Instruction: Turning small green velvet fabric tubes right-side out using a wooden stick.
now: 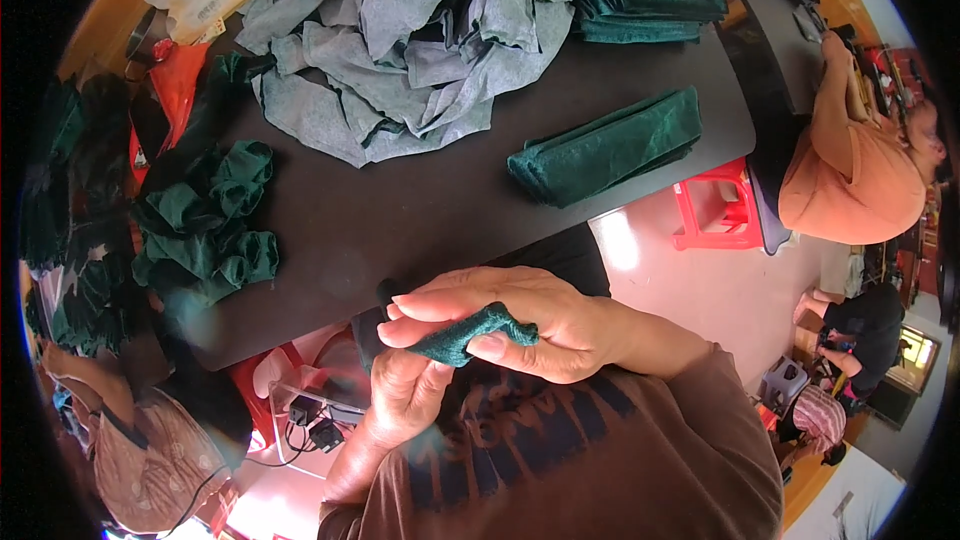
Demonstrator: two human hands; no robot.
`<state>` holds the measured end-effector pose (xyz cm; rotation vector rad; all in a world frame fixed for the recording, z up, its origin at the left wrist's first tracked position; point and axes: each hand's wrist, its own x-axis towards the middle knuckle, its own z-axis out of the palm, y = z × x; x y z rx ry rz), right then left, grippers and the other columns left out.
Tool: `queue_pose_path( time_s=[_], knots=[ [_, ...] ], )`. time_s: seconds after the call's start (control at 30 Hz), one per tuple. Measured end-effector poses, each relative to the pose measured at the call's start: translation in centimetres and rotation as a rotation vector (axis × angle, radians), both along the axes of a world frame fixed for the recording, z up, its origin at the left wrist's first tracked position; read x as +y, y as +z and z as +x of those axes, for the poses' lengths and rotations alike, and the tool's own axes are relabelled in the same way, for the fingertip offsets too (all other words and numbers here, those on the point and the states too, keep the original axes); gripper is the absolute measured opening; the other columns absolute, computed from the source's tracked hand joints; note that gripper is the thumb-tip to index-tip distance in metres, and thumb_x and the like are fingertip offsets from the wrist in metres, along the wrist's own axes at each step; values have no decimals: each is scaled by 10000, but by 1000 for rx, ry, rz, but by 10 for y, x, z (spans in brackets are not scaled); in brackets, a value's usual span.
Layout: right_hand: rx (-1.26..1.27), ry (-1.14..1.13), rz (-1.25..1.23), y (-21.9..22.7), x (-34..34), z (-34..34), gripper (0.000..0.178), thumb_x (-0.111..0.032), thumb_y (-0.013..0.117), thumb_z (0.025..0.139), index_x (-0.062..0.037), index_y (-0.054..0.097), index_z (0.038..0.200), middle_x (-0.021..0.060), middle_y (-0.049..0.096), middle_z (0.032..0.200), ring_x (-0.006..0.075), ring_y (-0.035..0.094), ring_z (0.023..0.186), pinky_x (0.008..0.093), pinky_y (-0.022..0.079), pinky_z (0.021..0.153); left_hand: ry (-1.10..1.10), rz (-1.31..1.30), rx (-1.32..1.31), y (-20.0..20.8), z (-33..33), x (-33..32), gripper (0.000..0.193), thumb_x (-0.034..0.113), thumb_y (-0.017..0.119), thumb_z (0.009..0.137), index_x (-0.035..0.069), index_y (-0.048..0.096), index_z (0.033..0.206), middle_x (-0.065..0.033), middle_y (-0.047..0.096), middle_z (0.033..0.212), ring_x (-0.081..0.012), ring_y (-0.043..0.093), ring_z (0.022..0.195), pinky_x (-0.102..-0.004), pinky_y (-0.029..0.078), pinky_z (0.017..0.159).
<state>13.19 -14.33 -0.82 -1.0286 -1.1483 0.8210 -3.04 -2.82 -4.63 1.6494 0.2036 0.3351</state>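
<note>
In front of my chest I hold a small piece of dark green velvet cloth (462,337), bunched between both hands. My right hand (548,325) comes in from the right, with its thumb pressed on the cloth and its fingers stretched over the top. From below, the fingers of my left hand (402,395) pinch the cloth's left end, partly hidden by the right fingers. On the dark table (370,230) beyond lie a neat stack of green velvet strips (610,145) to the right and crumpled green cloth (215,210) to the left.
A large heap of grey-backed cloth (420,50) covers the table's far middle. Another folded green stack (650,5) lies at the far right. A red stool (717,205) stands beyond the table's right edge. Other people sit at the right and lower left; a clear box (315,430) holds black plugs.
</note>
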Motion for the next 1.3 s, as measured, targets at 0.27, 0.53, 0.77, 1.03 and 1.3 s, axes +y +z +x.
queue_pose_path(
  time_s=[0.27, 0.53, 0.77, 1.03, 1.3],
  knots=[
    [71, -109, 93, -5, -3, 4, 449, -187, 518, 880, 20, 419, 1266, 158, 538, 1191, 257, 514, 1106, 349, 374, 945, -53, 259, 30, 2, 5, 11, 120, 67, 569, 845, -10, 577, 937, -131, 624, 863, -255, 613, 761, -310, 470, 705],
    [-187, -230, 73, -3, -4, 6, 376, -122, 527, 848, 17, 483, 1195, 158, 581, 1080, 307, 559, 990, 371, 427, 861, -79, 22, 159, -8, -8, 6, 144, 70, 565, 851, -7, 580, 972, -120, 624, 881, -226, 608, 779, -294, 463, 721],
    [-439, -243, 37, 4, -3, 2, 369, -110, 568, 797, 11, 506, 1140, 142, 577, 1002, 324, 555, 911, 405, 438, 804, -107, -67, 30, -17, -17, 2, 258, 219, 502, 913, 65, 538, 1117, 1, 548, 950, -65, 462, 774, -212, 367, 668],
    [-63, -179, 19, -2, -4, -1, 294, -67, 536, 818, 57, 548, 1084, 187, 612, 1031, 311, 594, 947, 367, 454, 812, -103, -106, 117, -9, -11, 7, 161, 106, 545, 875, -7, 586, 984, -97, 624, 861, -180, 588, 759, -272, 449, 719],
    [67, -232, 86, -3, -1, -2, 189, -21, 544, 810, 60, 604, 970, 166, 644, 942, 289, 613, 904, 359, 466, 795, -137, 2, 138, -3, -7, 10, 150, 102, 554, 872, -14, 599, 955, -109, 637, 863, -185, 606, 795, -266, 450, 726]
  ],
)
